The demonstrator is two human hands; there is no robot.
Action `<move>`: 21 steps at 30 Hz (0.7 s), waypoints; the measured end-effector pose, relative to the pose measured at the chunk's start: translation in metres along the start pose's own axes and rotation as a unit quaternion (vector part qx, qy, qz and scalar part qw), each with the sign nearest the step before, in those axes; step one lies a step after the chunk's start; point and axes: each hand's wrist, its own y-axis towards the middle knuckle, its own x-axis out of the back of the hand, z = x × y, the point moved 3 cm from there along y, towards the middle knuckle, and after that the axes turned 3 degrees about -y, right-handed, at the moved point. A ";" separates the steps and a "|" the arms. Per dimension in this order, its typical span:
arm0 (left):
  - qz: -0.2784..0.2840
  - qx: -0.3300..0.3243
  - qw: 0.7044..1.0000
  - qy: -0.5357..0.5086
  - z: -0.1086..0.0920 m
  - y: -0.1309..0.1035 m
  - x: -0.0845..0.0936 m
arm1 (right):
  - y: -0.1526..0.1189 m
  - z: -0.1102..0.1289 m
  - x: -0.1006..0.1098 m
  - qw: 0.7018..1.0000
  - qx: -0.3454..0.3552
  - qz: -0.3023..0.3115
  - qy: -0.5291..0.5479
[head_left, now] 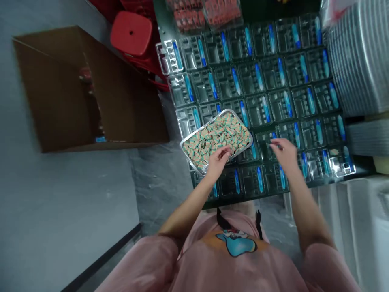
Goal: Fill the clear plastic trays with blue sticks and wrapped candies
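A silver-rimmed metal tray (186, 140) full of small orange-and-green pieces rests on rows of clear plastic blister trays (255, 111), most with a blue pen-like item (266, 108) in them. My left hand (218, 161) is at the tray's lower edge, fingers closed together over the pieces; what they pinch, if anything, is too small to name. To the right, my right hand (283, 152) hovers over the blister trays, thumb and fingers drawn together, and anything between them is too small to make out. A small pale piece (334, 152) lies in a blister tray at the lower right.
An open cardboard box (121, 93) stands at the left near a red stool (131, 33). Packs of red items (221, 12) lie at the table's far edge. Tall stacks of clear plastic trays (361, 61) stand at the right, with whitish plastic (358, 215) below them.
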 end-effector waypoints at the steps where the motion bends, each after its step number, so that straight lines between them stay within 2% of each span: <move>1: 0.001 -0.003 1.000 0.000 -0.001 0.003 0.003 | 0.008 0.027 -0.025 0.999 0.028 0.032 0.032; 4: 0.002 -0.015 1.000 -0.010 -0.007 0.009 0.011 | 0.034 0.080 -0.084 0.993 0.072 0.078 0.057; 6: 0.004 -0.020 1.000 -0.019 -0.013 0.012 0.017 | 0.049 0.096 -0.109 0.993 0.072 0.090 0.026; 8: 0.006 -0.021 0.999 -0.026 -0.020 0.014 0.024 | 0.061 0.101 -0.124 0.993 0.056 0.103 -0.021; 11: 0.008 -0.019 0.999 -0.039 -0.028 0.015 0.036 | 0.069 0.104 -0.134 0.990 0.033 0.116 -0.075; 16: 0.017 -0.012 0.999 -0.049 -0.032 0.017 0.049 | 0.068 0.108 -0.130 0.987 0.018 0.113 -0.113; 18: 0.021 -0.005 0.998 -0.053 -0.030 0.019 0.049 | 0.065 0.109 -0.126 0.993 -0.005 0.089 -0.080; 21: 0.027 0.008 0.996 -0.079 -0.024 0.025 0.046 | 0.056 0.110 -0.123 0.996 -0.061 0.055 0.047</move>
